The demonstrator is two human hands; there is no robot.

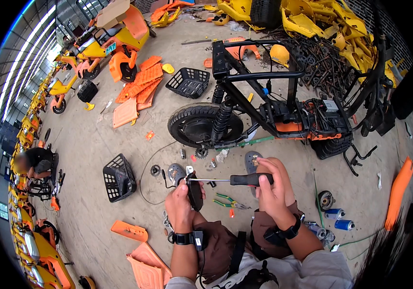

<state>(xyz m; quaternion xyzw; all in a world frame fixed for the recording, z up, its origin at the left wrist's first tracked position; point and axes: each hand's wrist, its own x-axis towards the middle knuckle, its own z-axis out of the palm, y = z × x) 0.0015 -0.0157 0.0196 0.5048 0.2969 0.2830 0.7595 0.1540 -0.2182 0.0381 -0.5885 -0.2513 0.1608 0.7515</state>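
Note:
My left hand (pixel 179 202) is closed around a small black part (pixel 195 193) with a curved outline; its exact kind I cannot make out. In my right hand (pixel 273 190) is a screwdriver (pixel 245 180) with a black handle, gripped by thumb and fingers. Its metal shaft runs leftward, and the tip meets the upper end of the black part. Both hands are above my lap, in front of my knees. On the floor just beyond lie green-handled pliers (pixel 225 200), a small gear (pixel 155 170) and a black lead beside my shoe.
A stripped scooter frame (pixel 269 96) with its rear wheel (pixel 201 126) stands ahead. Black baskets (pixel 119 178), orange panels (pixel 141 86) and blue cans (pixel 344 225) lie around. Rusty metal parts (pixel 312 62) and yellow panels are heaped behind. Another person (pixel 41 161) crouches at far left beside rows of scooters.

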